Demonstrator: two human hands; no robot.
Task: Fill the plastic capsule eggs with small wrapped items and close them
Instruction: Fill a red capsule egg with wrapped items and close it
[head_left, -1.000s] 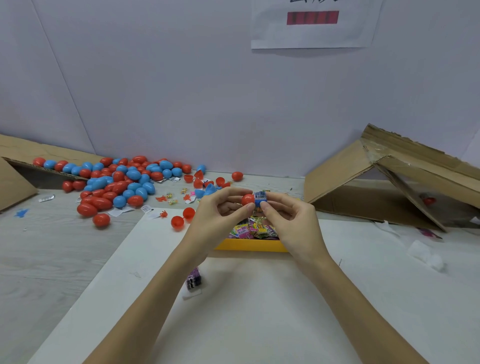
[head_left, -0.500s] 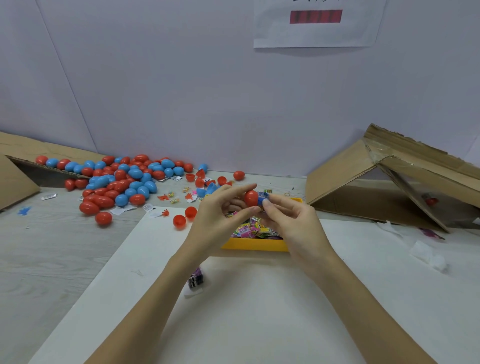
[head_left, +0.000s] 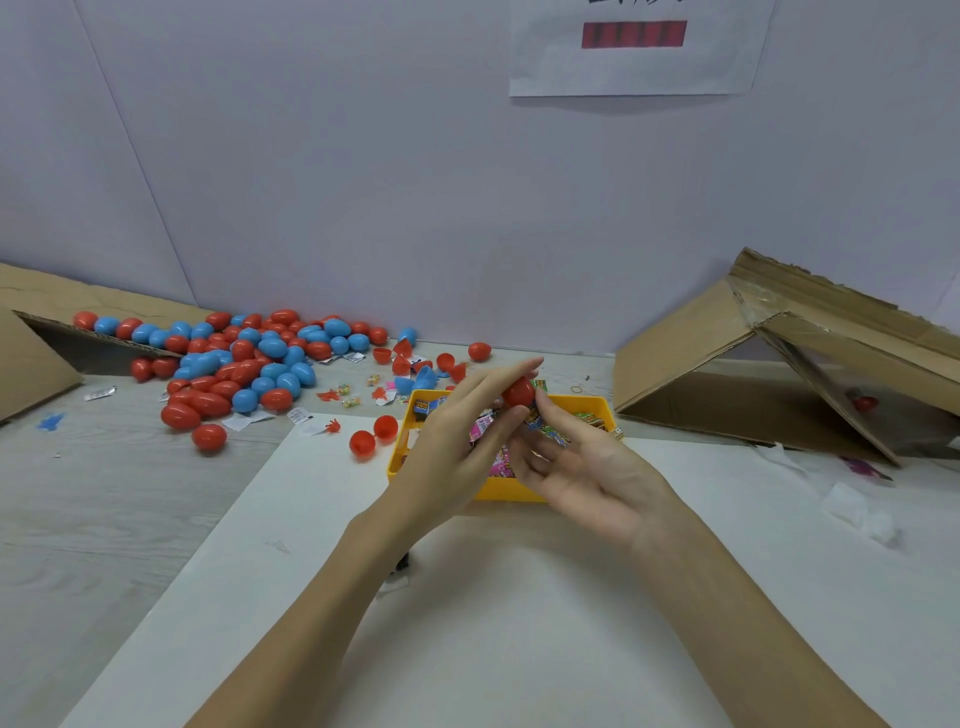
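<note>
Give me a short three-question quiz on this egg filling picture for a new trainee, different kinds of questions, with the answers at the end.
1. True or false: the red egg is pinched by the left hand.
2. The yellow tray holds: A) wrapped items, B) blue eggs, C) tape.
3. Fill in: the pile of closed eggs lies to the person's ____.

Key
1. True; the right hand touches the egg with a fingertip, palm open.
2. A.
3. Left.
</note>
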